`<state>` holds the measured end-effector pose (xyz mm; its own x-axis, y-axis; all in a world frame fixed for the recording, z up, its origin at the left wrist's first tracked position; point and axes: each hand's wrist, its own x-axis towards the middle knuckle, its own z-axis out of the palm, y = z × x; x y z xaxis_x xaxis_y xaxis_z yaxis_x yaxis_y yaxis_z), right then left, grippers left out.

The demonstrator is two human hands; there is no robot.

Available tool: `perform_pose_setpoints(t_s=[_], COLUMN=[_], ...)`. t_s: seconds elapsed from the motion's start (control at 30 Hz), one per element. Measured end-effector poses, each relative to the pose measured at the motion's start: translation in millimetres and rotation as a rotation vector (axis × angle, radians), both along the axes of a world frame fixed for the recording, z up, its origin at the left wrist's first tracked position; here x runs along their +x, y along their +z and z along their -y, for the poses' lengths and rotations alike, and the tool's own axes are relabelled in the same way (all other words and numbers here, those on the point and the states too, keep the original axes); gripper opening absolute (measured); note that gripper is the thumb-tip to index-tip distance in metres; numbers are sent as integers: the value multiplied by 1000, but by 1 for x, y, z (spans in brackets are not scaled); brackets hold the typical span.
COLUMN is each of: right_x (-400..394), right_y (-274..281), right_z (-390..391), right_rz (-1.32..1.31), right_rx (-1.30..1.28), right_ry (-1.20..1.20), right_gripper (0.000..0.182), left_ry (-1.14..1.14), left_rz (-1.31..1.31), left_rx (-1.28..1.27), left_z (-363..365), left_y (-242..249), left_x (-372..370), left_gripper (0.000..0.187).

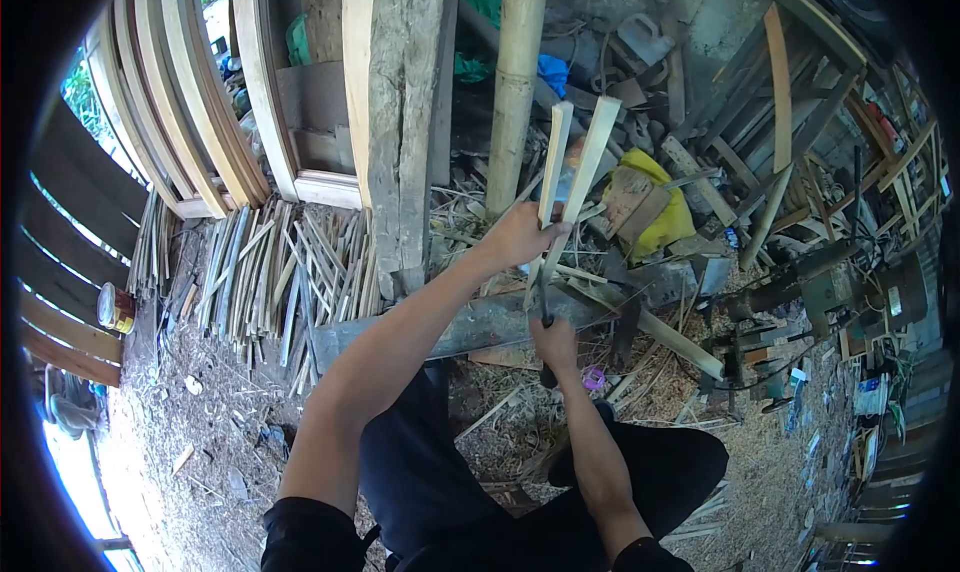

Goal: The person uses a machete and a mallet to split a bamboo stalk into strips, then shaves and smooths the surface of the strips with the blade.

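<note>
My left hand (522, 236) is closed around a pale bamboo strip (590, 157) that stands upright and parts into two prongs above the fingers. Lower down, my right hand (555, 342) grips the dark handle of a knife (543, 297). Its blade points up along the strip's lower part, just under my left hand. Both hands are over a thick log (470, 329) that lies crosswise before my knees. Part of the blade is hidden by the strip.
A pile of thin bamboo strips (250, 272) lies to the left, beside wooden frames (325, 190). A rough post (400, 132) and a bamboo pole (515, 82) rise ahead. On the right are a yellow sack (668, 217), scrap wood and a machine (830, 292). Shavings cover the ground.
</note>
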<state>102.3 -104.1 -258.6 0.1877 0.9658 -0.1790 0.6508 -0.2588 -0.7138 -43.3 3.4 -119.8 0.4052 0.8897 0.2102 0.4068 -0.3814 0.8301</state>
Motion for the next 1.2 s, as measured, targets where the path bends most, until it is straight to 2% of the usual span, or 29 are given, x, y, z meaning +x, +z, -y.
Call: perform_pose_setpoints(t_s=[0.03, 0.1, 0.13, 0.23, 0.3, 0.33, 0.4, 0.43, 0.5, 0.53, 0.57, 0.63, 0.7, 0.73, 0.77, 0.83, 0.9, 0.97, 1.03, 1.1, 1.13, 1.17, 1.2], right_x=[-8, -17, -13, 27, 31, 32, 34, 36, 29, 23, 17, 11, 23, 34, 43, 63, 76, 90, 122, 136, 141, 143, 143], right_y=[18, 38, -7, -169, -95, -98, -104, -108, -94, -86, -75, -57, -73, -84, -78, -53, 12, 60, 71, 92, 108, 126, 136], right_z=[-5, -5, -8, 11, 27, 22, 27, 32, 23, 24, 27, 29, 25, 24, 22, 14, 8, 0, -6, -8, -4, 0, 3], right_rz=[-2, -235, -266, -43, -213, -217, -581, -577, -1037, -891, -892, -324, -399, -470, -459, -233, -222, -143, -117, -92, -235, -382, -417], right_rx=[-10, 55, 76, -41, -315, -312, -474, -480, -653, -581, -573, -444, -468, -505, -498, -334, -392, -478, -457, -434, -459, -482, -457], right_ry=[6, -65, -62, -16, -9, 5, -104, -112, -325, -331, -335, -154, -166, -166, -170, -40, -28, -11, 6, 19, -47, -114, -84], right_gripper=[39, 41, 41, 37, 28, 28, 32, 32, 32, 31, 31, 31, 33, 35, 35, 40, 42, 43, 41, 39, 36, 34, 30], left_ry=[-15, -14, -12, -68, -25, -50, -31, -33, -44, -51, -58, -31, 112, 232, 228, 431, 445, 756, 772, 1134, 1161, 1150, 1225], left_rz=[27, 26, 2, 0, -19, 31, -18, -58, 24, 56, 87, 70, 175, 100, 113, 300, 414, 545, 606, 704, 704, 700, 944], left_rx=[86, 21, -3, 19, -39, -43, -131, -214, -184, -129, -76, -60, -31, -50, -47, 10, 69, 80, -10, -172, -292, -289, -476], left_z=[-6, -3, 1, -1, 2, -7, -10, -9, -18, -19, -17, -17, -24, -25, -29, -43, -55, -61, -65, -76, -77, -77, -77], left_y=[-6, -3, 2, 11, 13, -2, -1, -1, -20, -23, -23, -18, -20, -15, -13, -15, -18, -16, -25, -45, -49, -47, -44], left_x=[-3, -5, -4, -1, -6, -7, -14, -11, -11, -11, -11, -10, -11, -12, -13, -14, -13, -11, -11, -3, -3, -1, 2], left_gripper=[26, 28, 27, 28, 27, 26, 26, 25, 23, 22, 21, 19, 18, 17, 17, 16, 17, 19, 24, 28, 41, 41, 46])
